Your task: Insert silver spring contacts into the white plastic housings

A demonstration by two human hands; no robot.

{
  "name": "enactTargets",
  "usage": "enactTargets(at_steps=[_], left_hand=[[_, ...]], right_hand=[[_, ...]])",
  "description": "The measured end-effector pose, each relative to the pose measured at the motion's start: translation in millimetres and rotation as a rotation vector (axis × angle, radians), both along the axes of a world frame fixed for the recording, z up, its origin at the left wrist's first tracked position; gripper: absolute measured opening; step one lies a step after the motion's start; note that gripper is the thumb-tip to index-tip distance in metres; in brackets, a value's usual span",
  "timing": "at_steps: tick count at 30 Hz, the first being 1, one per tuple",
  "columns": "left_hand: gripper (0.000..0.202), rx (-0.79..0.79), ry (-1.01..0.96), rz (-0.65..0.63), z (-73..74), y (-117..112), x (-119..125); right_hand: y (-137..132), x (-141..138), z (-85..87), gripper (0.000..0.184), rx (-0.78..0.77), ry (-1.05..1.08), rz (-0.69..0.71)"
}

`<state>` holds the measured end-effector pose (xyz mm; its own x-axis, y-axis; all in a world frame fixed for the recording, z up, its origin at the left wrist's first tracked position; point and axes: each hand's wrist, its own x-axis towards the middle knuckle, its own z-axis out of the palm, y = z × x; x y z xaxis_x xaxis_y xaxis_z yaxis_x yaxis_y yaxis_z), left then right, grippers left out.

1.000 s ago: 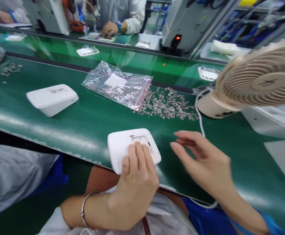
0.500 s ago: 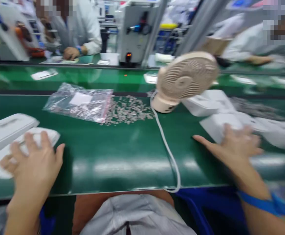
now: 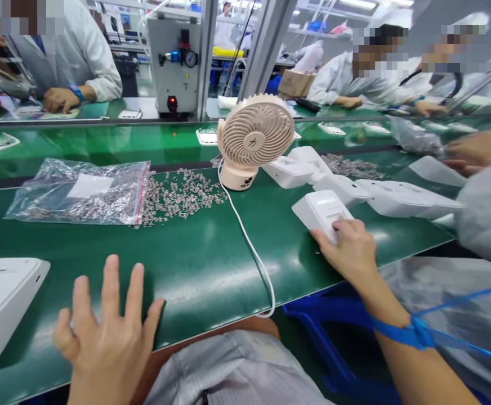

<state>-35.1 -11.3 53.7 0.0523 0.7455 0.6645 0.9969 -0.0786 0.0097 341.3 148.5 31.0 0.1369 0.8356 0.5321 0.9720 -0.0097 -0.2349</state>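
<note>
My right hand [image 3: 351,250] rests on the near end of a white plastic housing [image 3: 322,212] on the green conveyor belt [image 3: 203,253], fingers curled over its edge. My left hand [image 3: 106,337] hovers open with fingers spread above the belt's near edge, holding nothing. Just left of it lies another white housing [image 3: 0,301], apart from the hand. A blue strap [image 3: 410,329] circles my right wrist.
A beige desk fan [image 3: 251,140] stands mid-belt with its white cable [image 3: 249,247] running to the near edge. Beside it lie several loose small metal parts [image 3: 178,197] and a clear bag [image 3: 80,191]. More white housings [image 3: 393,197] crowd the right. Other workers sit across and at right.
The view swung right. My right hand settled onto a white housing and curled on it. My left hand let go of the housing at left and lifted off, fingers spread.
</note>
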Motion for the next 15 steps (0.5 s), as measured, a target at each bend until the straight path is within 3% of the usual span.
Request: enactTargets(at_steps=[4, 7, 10, 13, 15], left_hand=[[0.062, 0.058, 0.319, 0.067, -1.7, -6, 25], [0.062, 0.077, 0.252, -0.018, -1.6, -7, 47], [0.052, 0.06, 0.126, -0.107, -4.1, -8, 60], [0.039, 0.047, 0.081, -0.108, -7.9, -9, 60], [0.037, 0.056, 0.081, -0.065, -9.7, -10, 54]], right_hand=[[-32, -34, 32.1, 0.021, -0.054, 0.241, 0.361], [-72, -80, 56.2, 0.012, -0.125, 0.261, 0.723], [-96, -122, 66.3, 0.026, -0.101, 0.14, 1.101], [-77, -147, 62.6, 0.019, -0.169, 0.172, 1.316], [-41, -154, 54.3, 0.009, -0.139, 0.306, 1.235]])
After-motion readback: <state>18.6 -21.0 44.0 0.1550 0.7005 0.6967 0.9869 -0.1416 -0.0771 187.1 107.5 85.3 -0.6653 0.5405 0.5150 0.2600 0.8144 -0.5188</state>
